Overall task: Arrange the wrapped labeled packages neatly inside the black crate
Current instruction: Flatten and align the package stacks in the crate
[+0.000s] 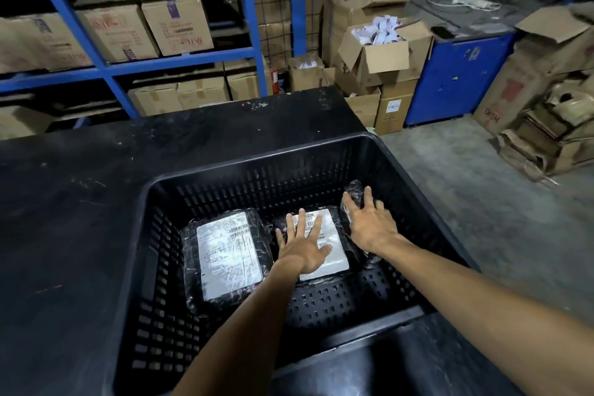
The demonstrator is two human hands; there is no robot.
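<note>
The black slotted crate [205, 190] stands on a black table, and three black-wrapped packages with white labels lie in it. The left package [225, 260] lies flat on the crate floor, untouched. My left hand [303, 244] rests flat with spread fingers on the middle package [334, 251], covering part of its label. My right hand [369, 222] presses with fingers apart on the right package [353, 193], which stands on edge, tilted against the crate's right wall. Neither hand is closed around a package.
The black table top [80, 202] stretches left and behind the crate. Blue shelving [96, 67] with cardboard boxes fills the back left. Open cartons [382, 51], a blue cabinet [456, 77] and a heap of flattened cardboard [553, 125] stand on the concrete floor at right.
</note>
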